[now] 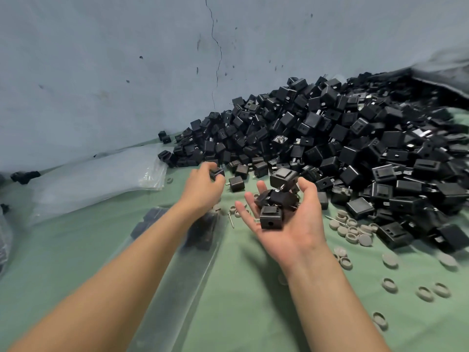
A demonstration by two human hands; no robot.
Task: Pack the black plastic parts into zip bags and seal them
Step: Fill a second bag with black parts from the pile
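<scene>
A big heap of black plastic parts point(330, 128) covers the green cloth at the back right, against the wall. My right hand point(286, 224) is held palm up in front of the heap, cupping several black parts point(276, 199) stacked loosely on its fingers. My left hand point(203, 186) reaches to the heap's near left edge and pinches one black part point(217, 173) with its fingertips. Under my left forearm lies a clear zip bag point(203, 232) with a few black parts inside. A stack of empty clear bags point(96, 179) lies at the left by the wall.
Several grey round caps point(355, 232) are scattered on the green cloth point(253, 301) right of my right hand, with more toward the lower right. A blue-grey wall point(127, 72) closes the back. A few stray black parts point(24, 176) lie at the far left.
</scene>
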